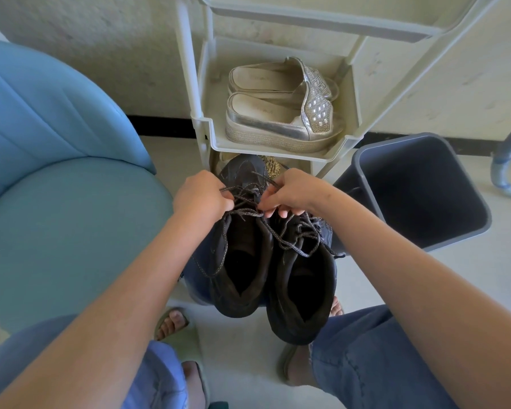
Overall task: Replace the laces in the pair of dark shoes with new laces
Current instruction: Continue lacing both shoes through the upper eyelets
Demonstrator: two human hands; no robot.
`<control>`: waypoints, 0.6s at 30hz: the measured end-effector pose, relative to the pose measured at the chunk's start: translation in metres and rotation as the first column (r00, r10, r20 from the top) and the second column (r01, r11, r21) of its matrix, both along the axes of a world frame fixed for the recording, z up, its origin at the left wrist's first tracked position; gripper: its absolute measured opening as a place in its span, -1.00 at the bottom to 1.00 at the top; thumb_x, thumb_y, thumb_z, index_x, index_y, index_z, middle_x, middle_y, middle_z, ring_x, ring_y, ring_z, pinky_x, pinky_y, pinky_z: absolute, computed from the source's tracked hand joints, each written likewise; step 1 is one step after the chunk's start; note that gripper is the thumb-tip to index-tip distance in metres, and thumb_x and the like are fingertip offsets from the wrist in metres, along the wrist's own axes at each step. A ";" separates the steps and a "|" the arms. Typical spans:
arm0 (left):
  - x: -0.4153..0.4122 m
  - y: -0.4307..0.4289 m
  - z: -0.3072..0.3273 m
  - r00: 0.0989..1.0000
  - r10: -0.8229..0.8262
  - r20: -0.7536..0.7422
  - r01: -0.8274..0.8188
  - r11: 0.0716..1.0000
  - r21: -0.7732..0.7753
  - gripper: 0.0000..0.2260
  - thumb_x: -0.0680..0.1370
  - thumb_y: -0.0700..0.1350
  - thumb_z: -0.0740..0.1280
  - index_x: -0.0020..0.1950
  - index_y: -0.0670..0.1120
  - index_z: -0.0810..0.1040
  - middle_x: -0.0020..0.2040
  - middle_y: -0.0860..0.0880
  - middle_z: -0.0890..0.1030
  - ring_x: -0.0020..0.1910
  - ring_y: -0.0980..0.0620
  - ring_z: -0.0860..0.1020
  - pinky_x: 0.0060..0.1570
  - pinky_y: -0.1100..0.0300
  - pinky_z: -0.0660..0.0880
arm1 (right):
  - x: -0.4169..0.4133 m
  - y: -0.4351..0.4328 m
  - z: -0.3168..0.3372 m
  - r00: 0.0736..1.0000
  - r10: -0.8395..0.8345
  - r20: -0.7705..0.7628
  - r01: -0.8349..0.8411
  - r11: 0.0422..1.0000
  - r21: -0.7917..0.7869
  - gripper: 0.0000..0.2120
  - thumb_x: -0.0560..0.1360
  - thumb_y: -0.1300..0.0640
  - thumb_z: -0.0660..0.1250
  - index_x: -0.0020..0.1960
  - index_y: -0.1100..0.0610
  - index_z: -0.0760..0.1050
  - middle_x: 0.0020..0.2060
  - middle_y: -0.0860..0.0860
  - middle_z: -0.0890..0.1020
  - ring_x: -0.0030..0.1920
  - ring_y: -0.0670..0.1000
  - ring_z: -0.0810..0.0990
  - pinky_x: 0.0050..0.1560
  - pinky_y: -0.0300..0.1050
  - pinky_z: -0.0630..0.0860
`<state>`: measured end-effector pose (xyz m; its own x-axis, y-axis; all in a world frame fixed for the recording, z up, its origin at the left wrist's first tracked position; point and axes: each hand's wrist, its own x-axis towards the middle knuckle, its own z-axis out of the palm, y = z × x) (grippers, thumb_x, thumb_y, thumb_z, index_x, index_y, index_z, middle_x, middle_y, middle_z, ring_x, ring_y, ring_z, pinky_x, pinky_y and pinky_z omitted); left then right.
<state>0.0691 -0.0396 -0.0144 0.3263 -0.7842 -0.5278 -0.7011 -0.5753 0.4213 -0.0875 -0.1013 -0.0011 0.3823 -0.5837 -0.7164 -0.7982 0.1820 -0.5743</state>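
Pair of dark shoes (292, 320) side by side, openings up, heels toward viewer, directly below both hands. Toes partly hidden behind hands.
Left hand (201, 196) curled, pinching grey speckled lace (245, 213) at tongue of left-side shoe.
Right hand (292, 191) curled, pinching same lace opposite.
Exact eyelet not resolvable.
Loose lace loops trail below right hand.

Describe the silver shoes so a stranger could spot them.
Start at the pale plastic rack against the wall, between the blue chair and the grey bin. The silver shoes lie side by side on its middle shelf. Unlike the dark shoes in front, they are shiny, studded and have no laces.
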 end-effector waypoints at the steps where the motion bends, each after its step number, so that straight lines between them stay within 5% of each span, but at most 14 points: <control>1: 0.000 0.000 -0.001 1.000 -0.010 -0.001 0.010 1.000 0.000 -0.86 0.47 -0.19 0.30 -0.08 -0.20 0.63 -0.29 -0.11 0.52 -0.27 -0.08 0.47 -0.23 0.16 0.38 | 0.000 0.000 0.000 1.000 -0.007 0.016 0.007 1.000 -0.009 -0.95 0.46 0.26 0.40 -0.09 0.18 0.55 -0.34 0.01 0.63 -0.56 -0.16 0.43 -0.59 -0.36 0.24; 5: 0.003 -0.003 -0.003 0.998 -0.041 -0.045 0.044 0.997 0.060 -0.95 0.52 -0.14 0.29 -0.10 -0.03 0.55 -0.20 -0.06 0.53 -0.28 -0.04 0.43 -0.18 0.19 0.37 | -0.003 -0.004 0.001 0.999 -0.031 0.029 0.033 0.997 -0.065 -0.86 0.46 0.33 0.36 0.00 0.23 0.59 -0.33 0.03 0.64 -0.57 -0.18 0.43 -0.59 -0.36 0.25; 10: 0.004 0.001 -0.010 0.974 -0.053 -0.219 0.055 0.998 0.001 -0.97 0.51 -0.17 0.32 -0.13 -0.11 0.52 -0.23 -0.09 0.48 -0.32 -0.04 0.36 -0.25 0.17 0.30 | 0.004 0.000 -0.003 0.998 0.046 0.030 -0.042 0.990 -0.135 -0.87 0.47 0.26 0.38 0.01 0.24 0.61 -0.34 0.00 0.62 -0.55 -0.19 0.43 -0.57 -0.41 0.28; 13: 0.007 0.000 -0.011 0.945 0.030 -0.327 0.005 0.995 0.104 -0.96 0.53 -0.15 0.31 -0.12 -0.06 0.49 -0.38 -0.05 0.38 -0.46 0.02 0.21 -0.45 0.25 0.15 | 0.008 0.000 -0.004 0.997 0.079 0.020 -0.075 0.983 -0.166 -0.87 0.47 0.22 0.40 0.00 0.22 0.61 -0.37 -0.04 0.59 -0.57 -0.22 0.42 -0.54 -0.45 0.31; 18: 0.013 0.000 -0.014 0.900 0.163 -0.405 -0.079 0.973 0.215 -0.95 0.55 -0.15 0.23 -0.11 -0.08 0.39 -0.39 -0.03 0.33 -0.40 0.05 0.15 -0.42 0.22 0.04 | 0.006 -0.003 -0.004 0.997 0.083 -0.002 -0.082 0.982 -0.168 -0.86 0.47 0.26 0.37 -0.01 0.28 0.60 -0.35 -0.03 0.58 -0.54 -0.22 0.43 -0.54 -0.45 0.31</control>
<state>0.0820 -0.0399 -0.0283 0.1290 -0.6247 -0.7701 -0.4044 -0.7422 0.5343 -0.0813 -0.1041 -0.0055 0.4376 -0.6619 -0.6086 -0.8033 0.0164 -0.5954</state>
